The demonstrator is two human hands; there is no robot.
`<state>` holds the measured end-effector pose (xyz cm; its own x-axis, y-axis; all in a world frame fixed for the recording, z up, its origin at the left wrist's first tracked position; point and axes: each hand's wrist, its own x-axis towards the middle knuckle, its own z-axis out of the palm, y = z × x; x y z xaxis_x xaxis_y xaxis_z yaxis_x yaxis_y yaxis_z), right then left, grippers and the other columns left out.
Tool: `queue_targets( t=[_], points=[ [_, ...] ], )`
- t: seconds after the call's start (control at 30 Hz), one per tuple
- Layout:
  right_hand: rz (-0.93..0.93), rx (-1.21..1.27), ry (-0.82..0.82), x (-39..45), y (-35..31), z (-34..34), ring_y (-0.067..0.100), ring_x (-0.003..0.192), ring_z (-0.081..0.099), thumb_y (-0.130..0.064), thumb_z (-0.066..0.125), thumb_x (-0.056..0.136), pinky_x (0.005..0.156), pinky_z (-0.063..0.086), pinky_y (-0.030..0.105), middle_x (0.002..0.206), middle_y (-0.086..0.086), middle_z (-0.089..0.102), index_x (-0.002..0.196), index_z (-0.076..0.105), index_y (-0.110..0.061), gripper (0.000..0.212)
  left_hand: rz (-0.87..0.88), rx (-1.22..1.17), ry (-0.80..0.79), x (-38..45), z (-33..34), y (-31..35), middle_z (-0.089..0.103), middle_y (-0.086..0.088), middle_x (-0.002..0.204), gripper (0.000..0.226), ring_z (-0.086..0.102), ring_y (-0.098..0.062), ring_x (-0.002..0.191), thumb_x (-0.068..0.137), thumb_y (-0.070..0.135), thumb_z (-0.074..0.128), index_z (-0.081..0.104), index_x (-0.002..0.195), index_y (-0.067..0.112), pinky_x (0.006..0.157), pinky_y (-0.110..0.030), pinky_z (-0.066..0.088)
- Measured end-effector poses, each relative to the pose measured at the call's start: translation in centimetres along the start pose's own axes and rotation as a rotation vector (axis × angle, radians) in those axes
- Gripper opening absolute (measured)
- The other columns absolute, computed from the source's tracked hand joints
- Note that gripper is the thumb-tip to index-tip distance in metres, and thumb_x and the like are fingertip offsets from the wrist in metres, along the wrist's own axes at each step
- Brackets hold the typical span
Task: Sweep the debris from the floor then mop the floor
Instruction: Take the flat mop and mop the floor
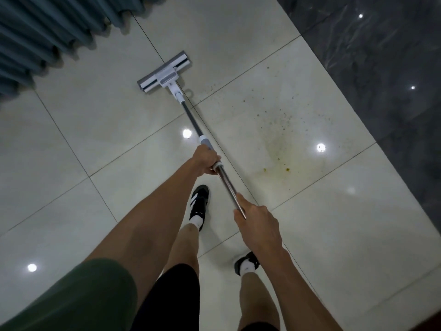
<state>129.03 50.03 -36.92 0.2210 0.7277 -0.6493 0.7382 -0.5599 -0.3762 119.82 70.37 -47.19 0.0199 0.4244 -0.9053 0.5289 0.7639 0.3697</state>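
Both hands wrapped round the mop (164, 73) handle, left hand (207, 160) further down, right hand (256, 218) nearer the top. Mop head sits flat on the pale floor (95, 130), just off the curtain (43, 32). Speckled stain (278, 137) lies right of it, near the dark tile edge (381, 68).

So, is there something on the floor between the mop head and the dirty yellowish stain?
Nothing visible stands between them. The mop head rests on the tiles to the left of the stain, with only bare floor and scattered specks between. The curtain hangs on the other side, away from that path.
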Motion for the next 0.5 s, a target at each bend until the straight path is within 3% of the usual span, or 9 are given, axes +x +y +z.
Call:
queue_targets(
  t=[0.17,0.27,0.37,0.5],
  points=[
    [0.055,0.033,-0.022,-6.2,11.0,0.5,0.019,0.07,0.05,-0.044,0.04,0.101,0.063,0.042,0.032,0.076,-0.002,0.053,0.145,0.033,-0.047,0.045,0.017,-0.027,0.007,-4.2,10.6,-5.2,0.062,-0.016,0.093,0.013,0.067,-0.035,0.092,0.093,0.004,0.063,0.051,0.097,0.003,0.078,-0.055,0.059],
    [0.13,0.097,-0.074,-11.8,17.5,0.9,0.017,0.071,0.05,-0.045,0.041,0.099,0.063,0.042,0.032,0.079,-0.003,0.055,0.142,0.021,-0.061,0.05,-0.019,0.032,-0.049,-7.3,17.4,-9.3,0.059,-0.021,0.115,0.036,0.064,-0.039,0.106,0.093,0.007,0.065,0.045,0.122,0.001,0.087,-0.056,0.055],
    [0.186,0.124,-0.081,-17.0,22.2,1.2,0.013,0.067,0.049,-0.047,0.039,0.097,0.063,0.047,0.033,0.075,-0.003,0.058,0.135,0.005,-0.069,0.056,-0.059,0.027,-0.108,-10.7,22.4,-12.5,0.054,-0.027,0.124,0.047,0.064,-0.04,0.102,0.092,0.004,0.064,0.038,0.132,0.004,0.084,-0.056,0.057],
    [0.2,0.098,-0.096,-20.8,24.5,0.8,0.013,0.066,0.048,-0.051,0.04,0.096,0.061,0.043,0.029,0.072,-0.003,0.056,0.142,0.01,-0.062,0.056,-0.068,-0.064,-0.134,-13.8,25.1,-14.7,0.056,-0.024,0.122,0.074,0.067,-0.034,0.088,0.09,0.001,0.064,0.025,0.15,0.015,0.074,-0.049,0.061]
  ],
)
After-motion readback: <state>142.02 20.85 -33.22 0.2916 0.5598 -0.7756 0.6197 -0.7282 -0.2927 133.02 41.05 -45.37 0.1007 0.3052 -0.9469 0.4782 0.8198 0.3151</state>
